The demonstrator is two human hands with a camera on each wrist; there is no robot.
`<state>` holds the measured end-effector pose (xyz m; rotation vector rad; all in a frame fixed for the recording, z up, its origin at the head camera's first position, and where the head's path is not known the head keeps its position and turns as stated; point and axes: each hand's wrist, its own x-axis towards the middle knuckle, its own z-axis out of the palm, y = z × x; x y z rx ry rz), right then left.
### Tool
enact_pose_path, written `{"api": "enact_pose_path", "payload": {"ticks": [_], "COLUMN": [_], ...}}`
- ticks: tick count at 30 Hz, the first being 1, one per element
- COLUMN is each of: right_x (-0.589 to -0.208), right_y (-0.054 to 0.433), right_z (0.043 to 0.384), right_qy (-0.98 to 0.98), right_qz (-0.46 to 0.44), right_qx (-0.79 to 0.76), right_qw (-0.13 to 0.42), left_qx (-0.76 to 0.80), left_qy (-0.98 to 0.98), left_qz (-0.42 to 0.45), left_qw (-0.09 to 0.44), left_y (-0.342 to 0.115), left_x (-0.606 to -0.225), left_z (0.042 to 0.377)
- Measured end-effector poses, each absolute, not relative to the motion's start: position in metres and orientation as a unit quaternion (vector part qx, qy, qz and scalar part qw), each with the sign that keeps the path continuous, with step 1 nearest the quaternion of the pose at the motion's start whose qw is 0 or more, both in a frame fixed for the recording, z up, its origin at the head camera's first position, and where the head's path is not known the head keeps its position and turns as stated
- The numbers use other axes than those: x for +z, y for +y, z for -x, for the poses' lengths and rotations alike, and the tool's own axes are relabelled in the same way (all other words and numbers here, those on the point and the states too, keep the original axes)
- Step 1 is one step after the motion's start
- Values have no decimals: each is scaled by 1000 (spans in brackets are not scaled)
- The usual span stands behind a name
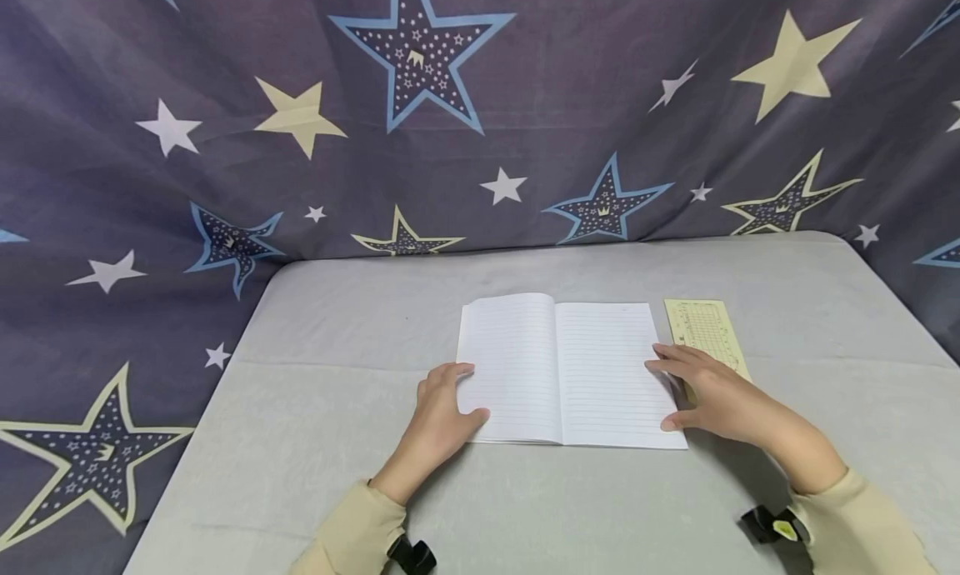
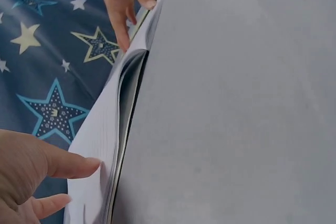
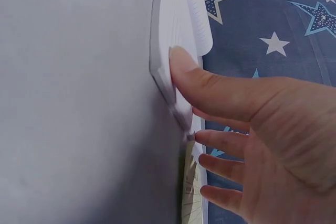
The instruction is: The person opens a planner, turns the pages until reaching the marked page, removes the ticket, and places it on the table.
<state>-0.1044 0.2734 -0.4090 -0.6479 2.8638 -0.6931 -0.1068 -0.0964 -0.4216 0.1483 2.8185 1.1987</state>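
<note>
An open notebook (image 1: 607, 375) with lined white pages lies flat on the table, its left page bulging near the spine. At its left edge is my left hand (image 1: 442, 412), the thumb and extended fingers touching the page margin. My right hand (image 1: 716, 392) is at the right edge, fingers fairly straight, with the thumb (image 3: 184, 66) resting on the page near the edge in the right wrist view. A yellow printed sheet (image 1: 705, 329) with a grid of small marks lies just right of the notebook, partly hidden behind the right hand.
A pale grey cloth (image 1: 337, 317) covers the table. Behind and to the sides hangs a dark curtain (image 1: 247, 42) with a star pattern. Black wrist straps with small devices (image 1: 765, 525) sit at both beige sleeves (image 1: 348, 529).
</note>
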Motion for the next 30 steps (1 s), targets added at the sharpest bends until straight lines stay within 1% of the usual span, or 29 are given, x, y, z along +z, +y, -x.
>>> {"api": "enact_pose_path", "payload": {"ticks": [6,11,16,20,22,27,30], "right_x": [-411,-412,-413,-414,-415,-417,-417], "right_y": [272,273,274,275,276,276,276], "right_z": [103,103,104,104,104,103,103], "right_qy": [946,945,944,946,947,949,950], "right_qz": [208,206,210,205,204,199,197], "right_qx": [-239,-247,-247,-245,-242,-237,-237], "right_qw": [62,62,57,60,60,57,56], "left_qx": [456,531,545,507,482,442,441], "left_qy": [889,847,838,860,875,893,890], "left_qz": [-12,1,10,-18,-38,-83,-112], "left_qw": [36,41,42,49,38,-9,-20], "left_y": [-98,-103,-110,-112,-110,-95,-81], "left_x": [-424,-423,-417,-404,-395,-371,-362], "left_z": [111,115,120,121,120,121,123]}}
